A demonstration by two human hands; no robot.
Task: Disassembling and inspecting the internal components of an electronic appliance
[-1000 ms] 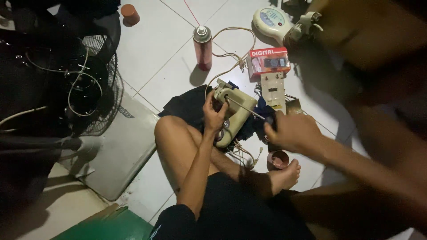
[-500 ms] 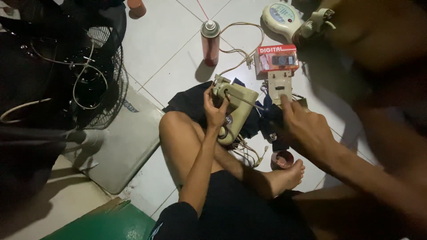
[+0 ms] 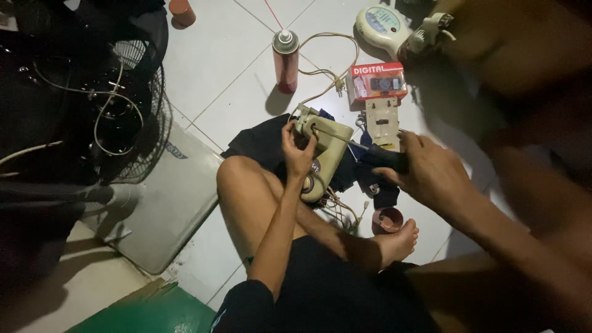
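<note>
My left hand grips a cream plastic appliance housing that rests against my bent leg, over a dark cloth on the tiled floor. Loose wires hang from the housing's lower end. My right hand holds a dark-handled screwdriver whose shaft points left into the top of the housing. A cream plate with slots lies just behind the screwdriver.
A red spray can stands behind, with a cord beside it. A red box, a round pale device and a small brown cup lie nearby. A black fan grille and grey panel are at left.
My right hand has shifted slightly right and up while the screwdriver tip stays at the housing. The view has drifted; my left hand keeps its grip.
</note>
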